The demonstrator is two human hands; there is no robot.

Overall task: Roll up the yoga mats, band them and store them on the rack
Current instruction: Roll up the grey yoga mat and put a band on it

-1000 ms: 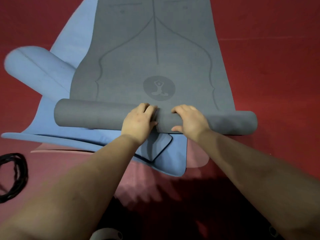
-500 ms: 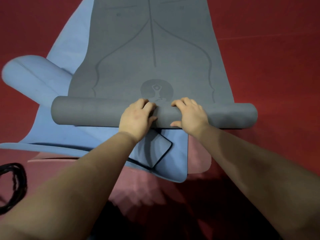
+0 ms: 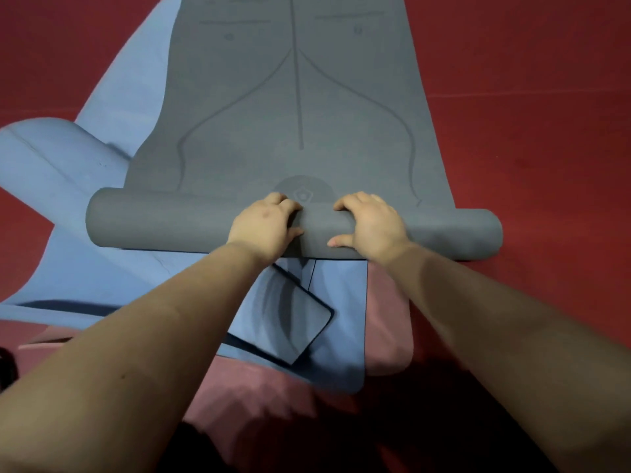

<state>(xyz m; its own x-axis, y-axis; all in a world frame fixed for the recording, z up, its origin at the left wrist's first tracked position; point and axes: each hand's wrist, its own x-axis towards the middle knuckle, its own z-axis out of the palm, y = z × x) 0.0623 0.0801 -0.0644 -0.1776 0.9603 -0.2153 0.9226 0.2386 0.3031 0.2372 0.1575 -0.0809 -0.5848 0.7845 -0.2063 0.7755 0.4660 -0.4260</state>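
A dark grey yoga mat (image 3: 293, 97) lies stretched away from me, its near end wound into a thick roll (image 3: 164, 220) that spans the view from left to right. My left hand (image 3: 264, 225) and my right hand (image 3: 370, 223) sit side by side on the middle of the roll, fingers curled over its top and thumbs against its near side. The round logo on the mat is half covered by the roll. Under the grey mat lies a light blue mat (image 3: 85, 268), partly folded at the left.
A pink mat (image 3: 389, 322) lies beneath the blue one, near me. A dark-edged flap (image 3: 290, 322) rests on the blue mat just below the roll. Red floor (image 3: 546, 114) surrounds the mats. A black object (image 3: 5, 367) shows at the left edge.
The roll has advanced away from me under both hands, now covering about half of the round logo. More of the blue mat and the flap is uncovered behind it.
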